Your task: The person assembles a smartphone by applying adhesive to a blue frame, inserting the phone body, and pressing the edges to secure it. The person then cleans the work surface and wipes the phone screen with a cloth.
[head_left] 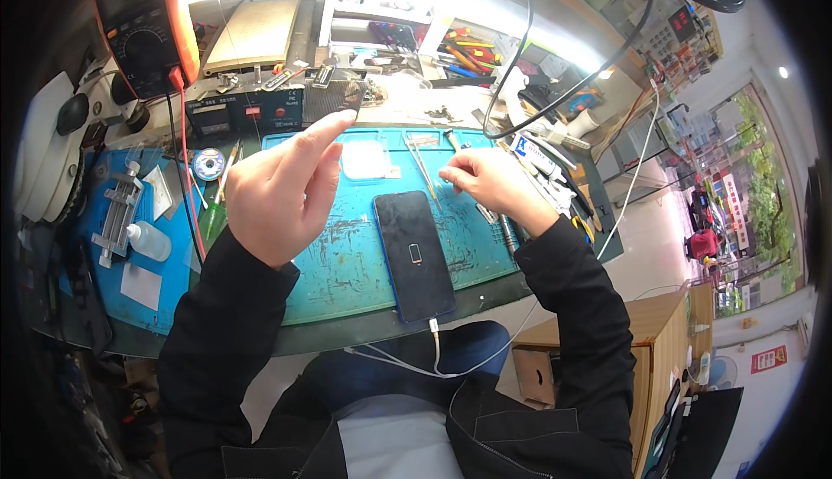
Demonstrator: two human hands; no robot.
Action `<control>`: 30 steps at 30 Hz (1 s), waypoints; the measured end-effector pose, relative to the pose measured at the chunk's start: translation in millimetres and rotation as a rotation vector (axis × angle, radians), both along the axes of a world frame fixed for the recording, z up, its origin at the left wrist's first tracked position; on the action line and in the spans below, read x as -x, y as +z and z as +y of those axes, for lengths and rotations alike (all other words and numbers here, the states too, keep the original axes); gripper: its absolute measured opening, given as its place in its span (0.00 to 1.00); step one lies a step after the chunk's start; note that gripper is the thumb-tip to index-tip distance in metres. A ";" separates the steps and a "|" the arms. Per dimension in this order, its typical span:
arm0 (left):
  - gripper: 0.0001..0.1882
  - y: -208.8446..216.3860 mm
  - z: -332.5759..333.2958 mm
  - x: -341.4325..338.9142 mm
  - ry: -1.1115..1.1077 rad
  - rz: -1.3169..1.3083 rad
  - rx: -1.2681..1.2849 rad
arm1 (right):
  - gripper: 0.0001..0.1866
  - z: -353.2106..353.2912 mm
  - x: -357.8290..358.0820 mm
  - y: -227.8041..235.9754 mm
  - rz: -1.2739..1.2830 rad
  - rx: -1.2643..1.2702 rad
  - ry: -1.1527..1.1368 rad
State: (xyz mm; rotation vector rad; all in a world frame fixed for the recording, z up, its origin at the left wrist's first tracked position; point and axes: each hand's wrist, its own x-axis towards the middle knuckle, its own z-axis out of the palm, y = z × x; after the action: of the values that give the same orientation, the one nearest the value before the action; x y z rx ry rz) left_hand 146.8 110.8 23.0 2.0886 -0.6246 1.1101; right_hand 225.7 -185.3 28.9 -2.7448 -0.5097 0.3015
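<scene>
A dark smartphone [414, 258] with a blue edge lies on the blue-green work mat [347, 262], its screen showing a nearly drained battery icon. A white charging cable [435, 330] is plugged into its near end. My left hand [290, 189] hovers over the mat's left part, index finger stretched forward and thumb apart, holding nothing visible. To the right, my right hand [501, 183] has its fingers curled together beyond the phone; whatever is between the tips, if anything, is hidden. Just left of those fingertips, thin tweezers [421, 170] rest on the mat.
An orange-cased multimeter [143, 42] with red and black leads stands at the far left. Behind the mat is a dark bench device [247, 113]. A metal clamp [120, 210] and a white bottle [149, 242] stand left. Tools and tubes [537, 160] crowd the right edge.
</scene>
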 end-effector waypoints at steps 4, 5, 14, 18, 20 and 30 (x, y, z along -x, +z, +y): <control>0.16 -1.1 -2.9 -1.2 -0.015 -0.001 0.011 | 0.14 -3.7 1.6 -8.5 -0.069 0.110 -0.020; 0.16 -0.7 -1.9 -0.3 -0.014 0.004 0.006 | 0.14 2.2 3.8 -9.7 -0.055 0.148 -0.029; 0.16 0.6 -2.4 0.2 -0.019 0.005 0.002 | 0.11 16.8 -4.2 -13.8 0.010 0.231 -0.057; 0.15 0.2 -2.3 0.9 -0.013 0.021 -0.005 | 0.11 9.5 -2.5 -9.2 0.070 0.174 -0.052; 0.16 -0.3 -1.3 1.0 -0.013 0.022 -0.001 | 0.12 4.7 -2.2 -13.7 -0.087 0.186 -0.023; 0.17 -1.6 -0.7 -0.7 -0.034 0.003 -0.025 | 0.06 -57.5 -51.1 -28.8 -0.664 0.144 -0.040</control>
State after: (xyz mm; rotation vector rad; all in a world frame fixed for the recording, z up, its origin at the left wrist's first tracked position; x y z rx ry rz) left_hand 147.5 110.1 21.4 2.0931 -0.6727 1.0848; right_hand 276.9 -242.8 0.1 -2.9508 -0.6054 -0.6295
